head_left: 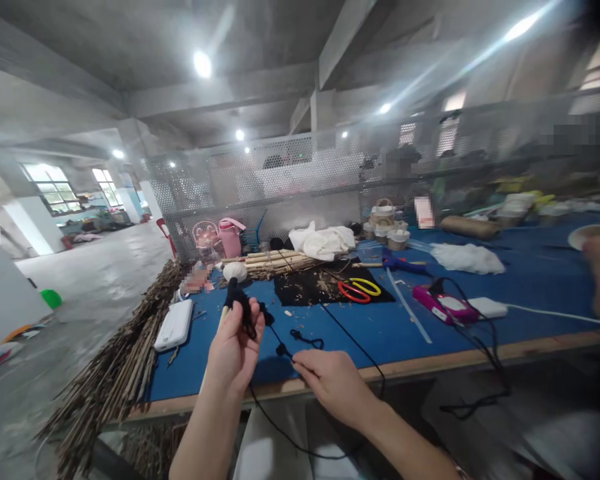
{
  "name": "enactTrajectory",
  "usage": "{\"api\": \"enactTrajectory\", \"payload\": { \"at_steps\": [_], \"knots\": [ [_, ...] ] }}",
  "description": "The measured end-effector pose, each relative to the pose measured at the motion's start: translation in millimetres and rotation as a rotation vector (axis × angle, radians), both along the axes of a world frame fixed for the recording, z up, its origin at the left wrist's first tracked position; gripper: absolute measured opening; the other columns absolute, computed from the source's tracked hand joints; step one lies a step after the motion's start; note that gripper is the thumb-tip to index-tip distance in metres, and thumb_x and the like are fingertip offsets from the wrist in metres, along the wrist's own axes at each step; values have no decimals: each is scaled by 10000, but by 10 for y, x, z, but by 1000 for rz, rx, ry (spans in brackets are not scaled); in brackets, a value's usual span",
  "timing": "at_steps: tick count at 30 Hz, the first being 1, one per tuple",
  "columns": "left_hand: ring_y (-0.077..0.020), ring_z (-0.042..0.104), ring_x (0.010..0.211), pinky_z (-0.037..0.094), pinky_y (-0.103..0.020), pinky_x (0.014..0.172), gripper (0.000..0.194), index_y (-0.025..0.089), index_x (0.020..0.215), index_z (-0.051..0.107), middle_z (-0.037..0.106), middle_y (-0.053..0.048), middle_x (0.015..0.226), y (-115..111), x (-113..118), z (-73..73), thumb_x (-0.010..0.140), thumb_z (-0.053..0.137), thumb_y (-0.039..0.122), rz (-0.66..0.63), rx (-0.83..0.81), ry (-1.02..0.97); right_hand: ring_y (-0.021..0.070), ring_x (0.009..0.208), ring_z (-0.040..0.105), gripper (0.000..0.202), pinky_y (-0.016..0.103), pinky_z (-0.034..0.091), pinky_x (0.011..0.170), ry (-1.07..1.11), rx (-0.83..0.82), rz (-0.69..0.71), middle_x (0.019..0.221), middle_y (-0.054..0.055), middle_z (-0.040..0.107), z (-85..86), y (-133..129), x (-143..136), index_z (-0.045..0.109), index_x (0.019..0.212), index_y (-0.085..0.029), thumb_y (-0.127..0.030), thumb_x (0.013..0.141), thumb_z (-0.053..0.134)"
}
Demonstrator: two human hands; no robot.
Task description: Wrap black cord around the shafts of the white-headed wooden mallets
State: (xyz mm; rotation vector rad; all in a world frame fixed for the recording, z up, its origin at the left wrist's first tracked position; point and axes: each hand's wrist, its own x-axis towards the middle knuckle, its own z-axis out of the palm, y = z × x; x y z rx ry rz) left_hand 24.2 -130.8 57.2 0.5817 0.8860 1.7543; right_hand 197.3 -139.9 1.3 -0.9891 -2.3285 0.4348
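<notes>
Black cord (310,343): strung between your hands, near table edge.
Left hand (233,353): you clutch a dark bundle, perhaps a plug.
Right hand (330,380): pinching cord.
Progress: cord loops remain tangled.

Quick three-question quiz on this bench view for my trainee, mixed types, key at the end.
1. True or false: the left hand holds a black tool above the blue table.
2. What does the right hand pinch? A) the white power bank B) the black cord C) the scissors
3. Fill in: the red and yellow scissors lie on a ___ mat.

Key: 1 true. 2 B, the black cord; the white power bank lies untouched at the left. 3 black; the black mat is strewn with shavings.
</notes>
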Motion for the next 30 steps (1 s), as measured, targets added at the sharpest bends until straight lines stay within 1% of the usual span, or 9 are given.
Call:
{"api": "enactTrajectory", "payload": {
  "at_steps": [3, 8, 10, 13, 18, 21, 24, 26, 30],
  "knots": [
    [-164, 608, 820, 469, -283, 792, 158, 157, 834, 681, 672, -50, 845, 86, 100, -163, 691, 662, 222, -6, 89, 512, 137, 661, 544, 235, 234, 326, 589, -82, 74, 96, 712, 32, 625, 177, -4, 72, 607, 760, -188, -235, 883, 413],
    [-170, 565, 789, 428, -262, 759, 122, 202, 714, 723, 657, -49, 792, -101, 268, -257, 719, 605, 171, -540, 278, 1073, 130, 709, 521, 231, 225, 366, 656, 233, -4, 108, 760, 35, 607, 530, 254, 153, 613, 776, -161, -268, 877, 435],
    [-157, 555, 757, 423, -243, 710, 120, 184, 700, 711, 636, -49, 778, -188, 301, -233, 737, 605, 227, -554, 277, 1021, 125, 670, 505, 210, 224, 373, 639, 343, -149, 77, 703, 14, 583, 505, 398, 119, 598, 752, -146, -277, 853, 468],
    [-148, 556, 732, 423, -240, 696, 141, 164, 763, 675, 635, -39, 762, -194, 302, -251, 723, 630, 291, -280, 178, 800, 111, 594, 469, 210, 214, 355, 574, 346, -331, 87, 625, -10, 543, 323, 464, -2, 575, 715, -135, -262, 838, 461],
    [-161, 567, 728, 434, -268, 705, 174, 160, 814, 641, 648, -42, 770, -35, 225, -444, 705, 623, 294, 106, 48, 825, 129, 621, 501, 230, 232, 326, 581, 69, -135, 97, 691, 26, 616, 285, 169, -101, 614, 718, -154, -213, 847, 432],
    [-178, 577, 778, 437, -285, 735, 167, 178, 842, 670, 661, -53, 829, -65, 208, -484, 725, 573, 249, 65, 74, 967, 134, 644, 522, 226, 238, 344, 617, -1, -62, 133, 713, 34, 637, 493, 64, -34, 644, 736, -167, -210, 842, 449],
    [-171, 573, 734, 441, -271, 699, 114, 177, 736, 684, 652, -43, 745, -193, 238, -450, 714, 588, 235, -233, 186, 994, 129, 664, 538, 230, 224, 380, 639, 135, -146, 173, 724, 25, 639, 609, 166, 30, 658, 775, -162, -240, 845, 454],
    [-151, 562, 651, 442, -252, 633, 104, 163, 704, 660, 628, -25, 658, -252, 265, -433, 676, 648, 262, -347, 166, 834, 132, 668, 542, 229, 219, 396, 634, 266, -207, 111, 718, 21, 635, 570, 280, 42, 657, 777, -149, -284, 834, 481],
    [-106, 520, 533, 422, -225, 548, 235, 158, 761, 597, 584, 16, 587, -186, 262, -455, 646, 690, 341, -83, 75, 489, 136, 656, 545, 271, 223, 393, 625, 232, -213, 53, 693, 27, 635, 430, 323, 16, 663, 753, -140, -297, 847, 464]
  ]
}}
